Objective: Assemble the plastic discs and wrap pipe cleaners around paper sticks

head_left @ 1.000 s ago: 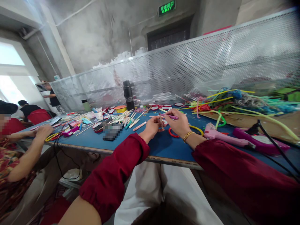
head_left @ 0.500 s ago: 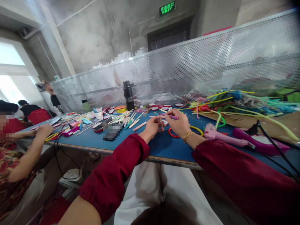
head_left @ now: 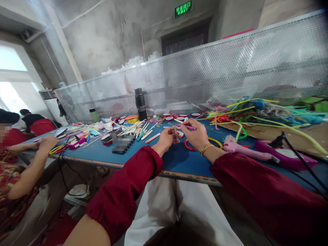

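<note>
Over the blue table [head_left: 143, 155], my left hand [head_left: 166, 139] is closed on a thin pinkish-brown strip [head_left: 176, 132] that stands up between the fingers. Close beside it, my right hand [head_left: 196, 136] pinches a slim purple pen-like stick [head_left: 189, 127], its tip pointing left toward the strip. Whether the tip touches the strip is too small to tell. Below the hands lies a red ring [head_left: 189, 146], partly covered by my right wrist. A pink glue gun [head_left: 246, 150] rests right of my right wrist.
A purple power strip [head_left: 284, 155] with a black cord lies at the right. Behind it are piled colourful pipe cleaners [head_left: 256, 106]. A black bottle [head_left: 140, 104], a dark phone [head_left: 123, 144] and several loose sticks stand or lie to the left. A co-worker's hand [head_left: 48, 142] works at far left.
My two hands keep almost the same place and grip, with only slight finger movement. In the background, the standing person at far left has shifted partly behind the mesh partition.
</note>
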A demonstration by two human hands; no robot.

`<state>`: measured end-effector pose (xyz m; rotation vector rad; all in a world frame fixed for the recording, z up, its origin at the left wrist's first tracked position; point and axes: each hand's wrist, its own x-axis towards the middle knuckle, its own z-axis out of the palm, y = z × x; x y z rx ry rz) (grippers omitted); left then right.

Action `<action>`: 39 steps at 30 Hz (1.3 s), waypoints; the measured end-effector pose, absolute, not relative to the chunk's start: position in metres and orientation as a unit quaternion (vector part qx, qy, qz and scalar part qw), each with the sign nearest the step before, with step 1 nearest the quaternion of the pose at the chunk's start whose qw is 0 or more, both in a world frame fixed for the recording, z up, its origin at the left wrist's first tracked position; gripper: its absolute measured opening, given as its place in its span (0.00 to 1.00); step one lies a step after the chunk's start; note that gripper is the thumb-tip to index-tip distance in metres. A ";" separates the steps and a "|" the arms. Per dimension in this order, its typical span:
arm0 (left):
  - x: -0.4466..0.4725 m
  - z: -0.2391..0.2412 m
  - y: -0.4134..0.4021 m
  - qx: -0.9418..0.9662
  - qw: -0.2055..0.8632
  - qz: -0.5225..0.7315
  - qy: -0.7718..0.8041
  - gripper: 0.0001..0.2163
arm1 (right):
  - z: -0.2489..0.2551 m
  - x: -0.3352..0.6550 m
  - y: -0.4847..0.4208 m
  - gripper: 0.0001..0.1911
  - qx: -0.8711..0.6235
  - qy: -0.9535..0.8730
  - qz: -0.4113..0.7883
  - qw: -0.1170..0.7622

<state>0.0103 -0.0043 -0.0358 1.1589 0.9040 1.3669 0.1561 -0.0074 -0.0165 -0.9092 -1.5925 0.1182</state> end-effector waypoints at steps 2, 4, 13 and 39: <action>0.011 -0.036 -0.005 0.487 0.537 0.573 0.381 0.12 | -0.017 0.156 -0.007 0.04 -0.394 -0.691 0.049 0.604; 0.011 -0.035 -0.005 0.490 0.536 0.573 0.380 0.12 | -0.017 0.156 -0.006 0.04 -0.393 -0.694 0.045 0.602; 0.011 -0.034 -0.006 0.491 0.535 0.572 0.382 0.13 | -0.017 0.156 -0.006 0.04 -0.397 -0.696 0.038 0.598; 0.011 -0.036 -0.005 0.494 0.536 0.570 0.380 0.13 | -0.017 0.156 -0.007 0.05 -0.402 -0.695 0.035 0.595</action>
